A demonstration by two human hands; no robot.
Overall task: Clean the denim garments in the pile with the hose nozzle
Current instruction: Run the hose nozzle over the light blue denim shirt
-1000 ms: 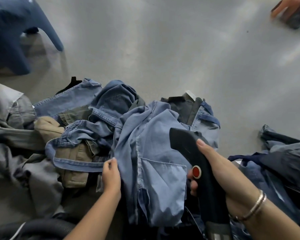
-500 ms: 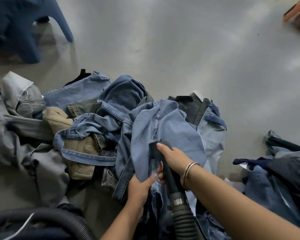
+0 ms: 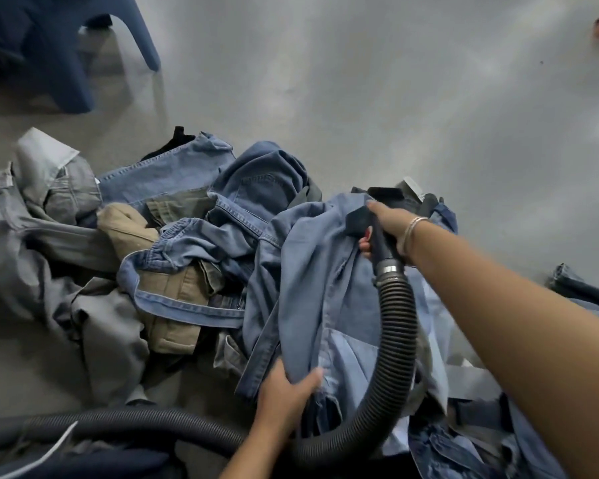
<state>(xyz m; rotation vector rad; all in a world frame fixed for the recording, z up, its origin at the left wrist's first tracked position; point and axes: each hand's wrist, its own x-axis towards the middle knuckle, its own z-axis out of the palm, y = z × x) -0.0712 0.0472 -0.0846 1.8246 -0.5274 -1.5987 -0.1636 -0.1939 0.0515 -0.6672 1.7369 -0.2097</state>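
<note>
Nozzle (image 3: 367,216) pushed farther up shirt (image 3: 312,278); right hand (image 3: 389,224) grips it, left hand (image 3: 284,392) grips hem.

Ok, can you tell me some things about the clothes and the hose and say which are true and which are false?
1. The right hand holds the hose nozzle. True.
2. The nozzle rests on a tan garment. False: it is on the light blue denim shirt.
3. The left hand grips the shirt's near edge. True.
4. The ribbed hose lies across the shirt. True.
5. The clothes pile sits on a table. False: it lies on the grey floor.
</note>
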